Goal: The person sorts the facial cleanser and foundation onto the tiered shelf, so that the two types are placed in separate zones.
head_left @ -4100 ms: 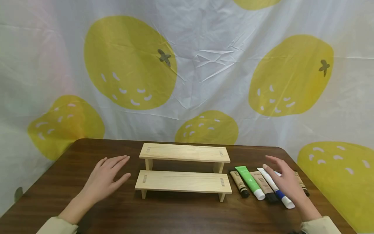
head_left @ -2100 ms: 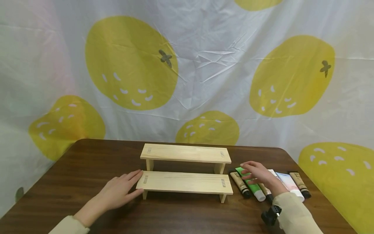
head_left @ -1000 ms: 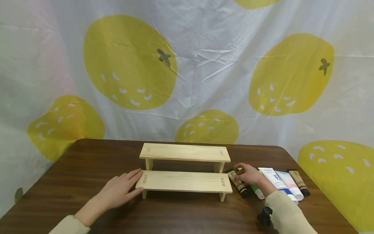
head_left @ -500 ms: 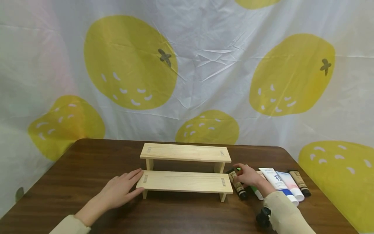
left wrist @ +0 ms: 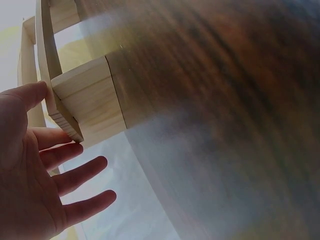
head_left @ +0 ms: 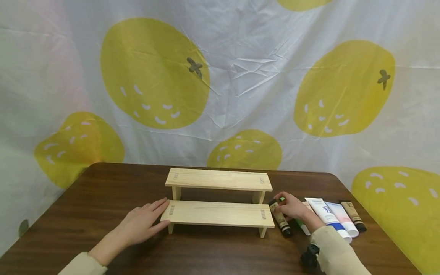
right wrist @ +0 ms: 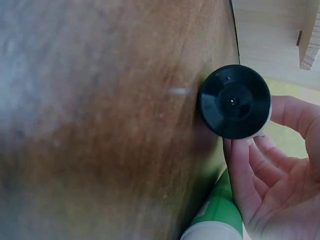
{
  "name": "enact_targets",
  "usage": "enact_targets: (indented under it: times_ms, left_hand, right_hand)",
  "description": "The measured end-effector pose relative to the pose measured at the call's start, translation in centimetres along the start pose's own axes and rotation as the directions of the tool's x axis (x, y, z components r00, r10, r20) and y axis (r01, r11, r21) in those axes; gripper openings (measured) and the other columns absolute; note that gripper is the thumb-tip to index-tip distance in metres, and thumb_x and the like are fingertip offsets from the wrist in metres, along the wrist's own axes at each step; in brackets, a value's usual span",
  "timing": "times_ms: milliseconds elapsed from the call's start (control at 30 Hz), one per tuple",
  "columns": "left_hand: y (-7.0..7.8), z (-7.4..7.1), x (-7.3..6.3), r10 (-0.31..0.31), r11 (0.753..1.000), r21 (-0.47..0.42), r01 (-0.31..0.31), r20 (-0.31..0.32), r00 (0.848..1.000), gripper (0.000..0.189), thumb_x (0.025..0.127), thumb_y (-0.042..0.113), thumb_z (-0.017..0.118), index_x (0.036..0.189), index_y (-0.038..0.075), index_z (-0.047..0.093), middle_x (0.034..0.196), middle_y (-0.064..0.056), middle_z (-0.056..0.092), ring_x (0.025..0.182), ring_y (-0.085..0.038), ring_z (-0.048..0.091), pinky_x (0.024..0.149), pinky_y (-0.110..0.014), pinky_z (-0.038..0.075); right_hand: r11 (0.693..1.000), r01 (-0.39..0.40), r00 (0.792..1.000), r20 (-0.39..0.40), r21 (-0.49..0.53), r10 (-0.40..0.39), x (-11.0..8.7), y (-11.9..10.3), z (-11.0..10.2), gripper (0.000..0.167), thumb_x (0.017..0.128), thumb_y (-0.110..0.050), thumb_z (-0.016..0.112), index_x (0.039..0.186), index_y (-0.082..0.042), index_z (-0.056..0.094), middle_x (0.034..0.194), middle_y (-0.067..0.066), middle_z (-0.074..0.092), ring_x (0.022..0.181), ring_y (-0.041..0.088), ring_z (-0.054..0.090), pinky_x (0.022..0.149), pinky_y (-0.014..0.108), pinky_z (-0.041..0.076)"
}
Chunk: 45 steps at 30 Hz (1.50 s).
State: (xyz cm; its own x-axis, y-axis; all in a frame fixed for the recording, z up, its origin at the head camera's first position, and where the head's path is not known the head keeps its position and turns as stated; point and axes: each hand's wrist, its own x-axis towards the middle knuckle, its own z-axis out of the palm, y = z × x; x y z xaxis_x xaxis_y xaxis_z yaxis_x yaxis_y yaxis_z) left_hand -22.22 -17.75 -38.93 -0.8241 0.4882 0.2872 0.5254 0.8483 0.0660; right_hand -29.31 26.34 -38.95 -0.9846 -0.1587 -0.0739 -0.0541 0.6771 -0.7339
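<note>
Right hand [head_left: 293,206] further inward than before, in a pinch round a black-capped tube [head_left: 282,220] — left hand [head_left: 141,224] straight-fingered against lower shelf [head_left: 218,214].

white fruit-print cloth [head_left: 247,91] behind a brown table [head_left: 213,254]

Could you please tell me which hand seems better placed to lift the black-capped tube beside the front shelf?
Probably the right hand: its thumb and fingers pinch that tube, while the left hand touches the front shelf at its opposite end.
</note>
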Motion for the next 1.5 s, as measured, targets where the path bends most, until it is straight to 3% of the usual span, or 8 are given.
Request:
enact_targets:
  times_ms: [300,500,867,1100,1500]
  left_hand:
    - [-0.1,0.0,0.0,0.005,1.0,0.006,-0.005,-0.008,1.0,0.06,0.088,0.048,0.046,0.128,0.003,0.047,0.127,-0.012,0.045,0.101,-0.03,0.052,0.072,-0.049,0.042]
    - [0.0,0.0,0.0,0.002,1.0,0.01,-0.002,-0.002,1.0,0.06,0.088,0.048,0.046,0.128,0.003,0.047,0.128,-0.012,0.045,0.101,-0.03,0.052,0.072,-0.049,0.042]
    - [-0.1,0.2,0.0,0.001,1.0,0.003,-0.001,0.002,1.0,0.061,0.088,0.049,0.044,0.128,0.004,0.047,0.128,-0.012,0.045,0.1,-0.03,0.052,0.071,-0.048,0.043]
    - [-0.2,0.3,0.0,0.007,1.0,0.015,-0.007,-0.004,1.0,0.061,0.088,0.049,0.045,0.128,0.003,0.047,0.127,-0.012,0.045,0.101,-0.03,0.052,0.071,-0.047,0.043]
    - [-0.1,0.2,0.0,0.008,1.0,0.011,-0.007,-0.004,1.0,0.061,0.087,0.049,0.046,0.128,0.003,0.047,0.127,-0.013,0.045,0.1,-0.03,0.052,0.07,-0.047,0.043]
  right_hand:
    - [0.997,0.023,0.998,-0.053,0.071,-0.019,0.1,0.4,0.0,0.023,0.081,-0.003,0.055,0.102,0.003,0.049,0.075,0.008,0.053,0.063,0.018,0.049,0.05,0.035,0.047]
    - [0.996,0.03,0.998,-0.058,0.084,-0.025,-0.3,0.2,-0.6,0.024,0.082,-0.004,0.056,0.103,0.005,0.048,0.073,0.008,0.055,0.06,0.017,0.05,0.051,0.035,0.048]
    - [0.992,0.115,0.993,-0.039,0.047,-0.114,-1.1,-0.8,-2.2,0.024,0.08,-0.003,0.056,0.103,0.007,0.052,0.068,0.007,0.056,0.058,0.018,0.053,0.053,0.037,0.048]
    - [0.985,0.153,0.988,0.002,0.076,-0.153,-1.8,-1.4,-3.4,0.024,0.082,-0.005,0.057,0.102,0.006,0.05,0.072,0.01,0.057,0.065,0.025,0.056,0.059,0.039,0.048]
    - [0.972,0.237,0.971,0.043,0.01,-0.237,-2.4,-2.2,-4.5,0.019,0.081,-0.003,0.058,0.097,0.004,0.051,0.072,0.008,0.058,0.07,0.029,0.058,0.059,0.041,0.049]
